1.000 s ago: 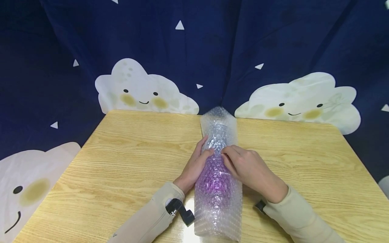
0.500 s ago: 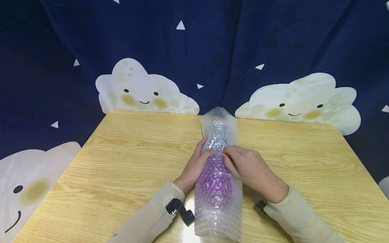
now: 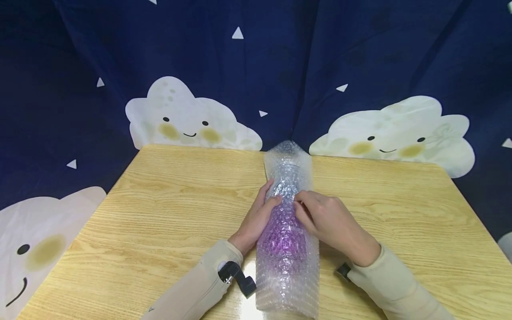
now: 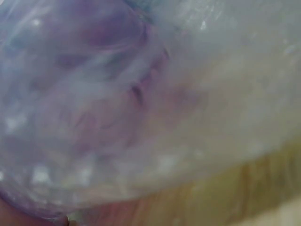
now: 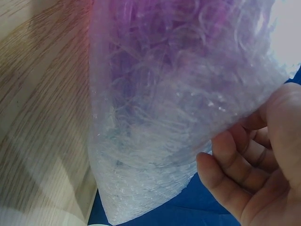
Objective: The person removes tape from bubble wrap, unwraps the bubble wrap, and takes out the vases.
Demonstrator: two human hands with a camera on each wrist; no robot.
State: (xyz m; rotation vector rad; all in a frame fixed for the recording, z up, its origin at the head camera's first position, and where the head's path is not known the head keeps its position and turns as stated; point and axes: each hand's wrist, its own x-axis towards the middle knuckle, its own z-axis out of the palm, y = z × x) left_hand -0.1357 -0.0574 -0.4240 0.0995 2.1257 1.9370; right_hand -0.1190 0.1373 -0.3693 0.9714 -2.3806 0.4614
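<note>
Right hand (image 3: 332, 222) edges very slightly toward the worktop's right edge compared with a second ago; left hand (image 3: 254, 222) and bubble-wrapped bundle (image 3: 286, 284) hold their places. Bundle runs lengthwise about midway between the left and right edges of the pale wooden worktop (image 3: 176, 209), its far tip showing past the far edge, its wide end toward the near side. Through the film: a purple mass (image 3: 284, 244) at the middle, clearer and silvery beyond; shape inside hard to make out. Left hand grips the bundle's left side, thumb over the top, remaining fingers hidden. Right hand, opposite, pinches the film with thumb and forefinger, other fingers curled; right wrist view puts them at the wrap's margin. Left wrist view badly blurred, probably all film and purple. Both sleeves beige; black mount (image 3: 240, 280) on the left cuff (image 3: 228, 253). Behind the far edge, navy curtain (image 3: 272, 58) with smiling white clouds (image 3: 184, 118).
</note>
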